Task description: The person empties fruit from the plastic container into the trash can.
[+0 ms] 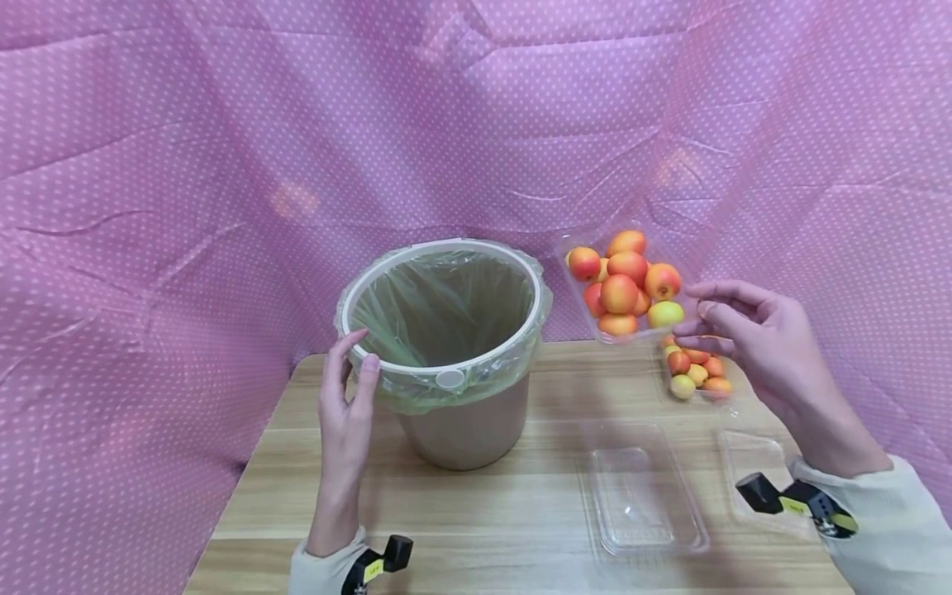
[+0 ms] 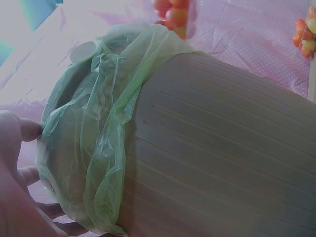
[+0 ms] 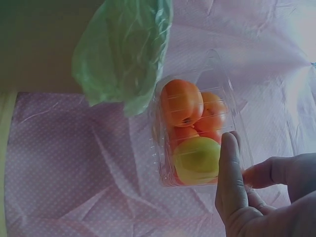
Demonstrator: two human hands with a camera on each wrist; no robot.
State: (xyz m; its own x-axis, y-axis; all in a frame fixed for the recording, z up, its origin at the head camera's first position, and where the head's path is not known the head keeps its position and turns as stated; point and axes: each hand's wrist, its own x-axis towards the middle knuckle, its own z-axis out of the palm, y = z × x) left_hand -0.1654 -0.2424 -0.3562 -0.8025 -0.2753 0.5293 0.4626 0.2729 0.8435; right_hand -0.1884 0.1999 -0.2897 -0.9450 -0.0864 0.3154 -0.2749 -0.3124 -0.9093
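A grey-brown trash bin (image 1: pixel 464 430) stands on the table, lined with a translucent green bag (image 2: pixel 111 153) folded over its pale rim. My left hand (image 1: pixel 348 413) holds that rim at its near left, thumb and fingers on the bag-covered edge. To the right of the bin, my right hand (image 1: pixel 777 355) pinches the side of a clear plastic box (image 1: pixel 628 338), raised above the table and tilted. Orange-red round fruits (image 1: pixel 619 294) and a yellow-green one (image 3: pixel 197 160) lie piled inside it. The bin's interior shows only the liner.
Below the raised box, another clear box (image 1: pixel 695 400) of smaller-looking orange and yellow fruits sits on the wooden table (image 1: pixel 550 504). Nearer, a clear plastic tray (image 1: pixel 647 496) lies flat, with a further clear plastic piece (image 1: pixel 754 454) by my right wrist. Pink dotted cloth (image 1: pixel 476 124) hangs behind.
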